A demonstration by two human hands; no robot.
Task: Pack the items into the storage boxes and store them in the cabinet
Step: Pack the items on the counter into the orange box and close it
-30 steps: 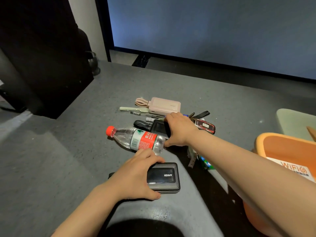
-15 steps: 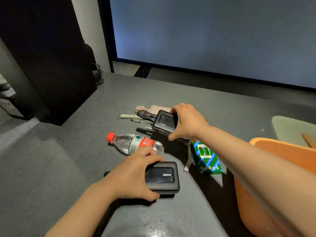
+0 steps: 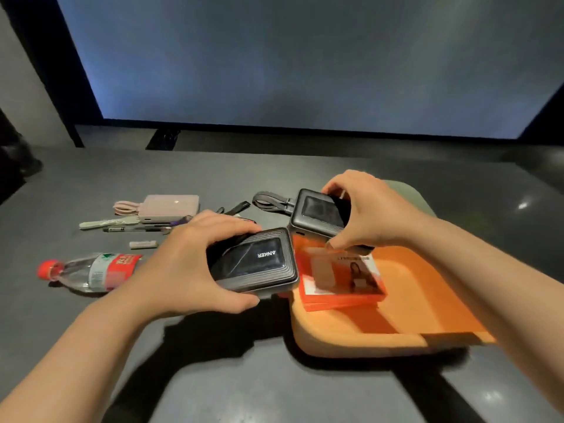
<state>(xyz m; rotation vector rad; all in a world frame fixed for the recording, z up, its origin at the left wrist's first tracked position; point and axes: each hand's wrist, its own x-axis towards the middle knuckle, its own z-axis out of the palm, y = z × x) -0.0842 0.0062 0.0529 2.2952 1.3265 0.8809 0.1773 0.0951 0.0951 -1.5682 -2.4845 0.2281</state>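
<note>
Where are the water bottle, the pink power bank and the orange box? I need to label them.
water bottle [image 3: 91, 271]: head view, on its clear body beside the label.
pink power bank [image 3: 171, 207]: head view, middle of its top face.
orange box [image 3: 351, 338]: head view, on its near rim.

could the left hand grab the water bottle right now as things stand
Probably not yet: the left hand already grips the Anker power bank. The water bottle lies uncovered just beside that wrist, so nothing else blocks it.

orange storage box [image 3: 396, 337], two glossy black ribbed power banks [image 3: 253, 264], a pale pink one [image 3: 171, 206], red-capped bottle [image 3: 88, 270] with red label, dark grey worktop [image 3: 91, 184]
</note>
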